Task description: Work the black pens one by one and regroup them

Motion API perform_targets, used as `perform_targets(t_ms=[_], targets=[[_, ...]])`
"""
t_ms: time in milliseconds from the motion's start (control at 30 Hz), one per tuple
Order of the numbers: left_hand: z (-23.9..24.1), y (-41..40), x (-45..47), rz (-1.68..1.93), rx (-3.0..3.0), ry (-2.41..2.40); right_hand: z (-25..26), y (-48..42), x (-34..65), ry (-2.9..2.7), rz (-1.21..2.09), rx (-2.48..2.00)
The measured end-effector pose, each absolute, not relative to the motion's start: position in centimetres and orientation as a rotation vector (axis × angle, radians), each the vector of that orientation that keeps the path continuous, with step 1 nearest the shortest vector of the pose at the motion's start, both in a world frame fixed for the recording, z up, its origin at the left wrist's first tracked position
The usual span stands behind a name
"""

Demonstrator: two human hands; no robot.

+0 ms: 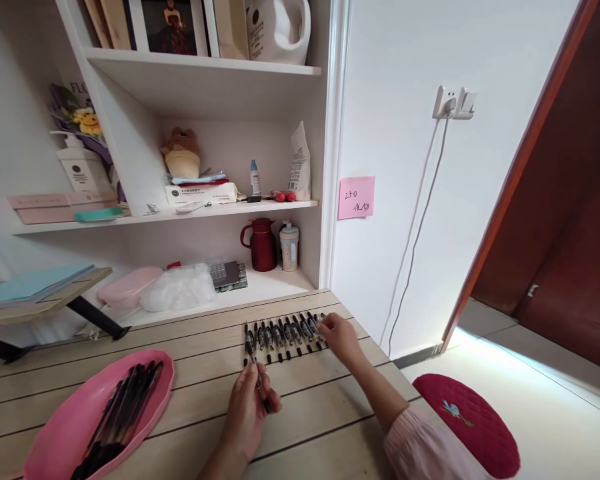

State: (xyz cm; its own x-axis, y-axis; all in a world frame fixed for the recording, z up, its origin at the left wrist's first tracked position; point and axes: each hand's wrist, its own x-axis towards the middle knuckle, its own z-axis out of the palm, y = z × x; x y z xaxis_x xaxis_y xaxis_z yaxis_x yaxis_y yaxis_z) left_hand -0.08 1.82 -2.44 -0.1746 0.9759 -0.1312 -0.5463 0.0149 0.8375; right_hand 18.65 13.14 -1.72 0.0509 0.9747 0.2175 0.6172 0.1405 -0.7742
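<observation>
A pen with a dark tip (pixel 261 387) is in my left hand (pixel 247 408), its fingers closed around the barrel and its front end pointing at the row beyond. That row (pixel 283 333) is made of several clear and black pens or pen parts, side by side on the wooden table. At its right end my right hand (pixel 337 333) has its fingertips pinched together, touching or just above the last pieces; what they hold is too small to tell. To the left, a pink oval tray (pixel 163 393) carries several dark pens (pixel 125 407).
Behind the slatted table (pixel 200 387) stands a white shelf (pixel 190 217) with a red jug (pixel 263 245), a light cup (pixel 289 247) and a plastic bag (pixel 177 288). A small raised stand (pixel 87 283) is at the left. Right of the table sits a red stool (pixel 473 420).
</observation>
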Motion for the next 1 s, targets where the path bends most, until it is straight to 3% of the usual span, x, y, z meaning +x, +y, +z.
perform_targets(t_ms=[133, 367, 700, 800, 900, 1000], targets=[[-3.0, 1.6, 0.5, 1.402, 0.775, 1.118, -2.5, 16.2, 21.7, -1.607, 0.332, -1.854], [-3.7, 2.1, 0.3, 1.266, 0.877, 1.205, -4.4, 16.8, 20.8, -1.687, 0.326, -1.888], [-3.4, 1.5, 0.5, 1.163, 1.061, 1.194, -3.2, 15.0, 21.0, -1.608, 0.507, -1.755], [-3.5, 1.4, 0.6, 1.098, 1.133, 1.2, -2.2, 13.2, 20.0, -1.559, 0.76, -1.575], [-4.1, 1.5, 0.7, 1.078, 1.221, 1.202, -1.0, 11.0, 18.1, -1.273, 1.253, -1.16], [-4.6, 1.7, 0.7, 1.07, 1.287, 1.217, -0.1, 9.2, 16.4, -1.111, 1.397, -0.957]])
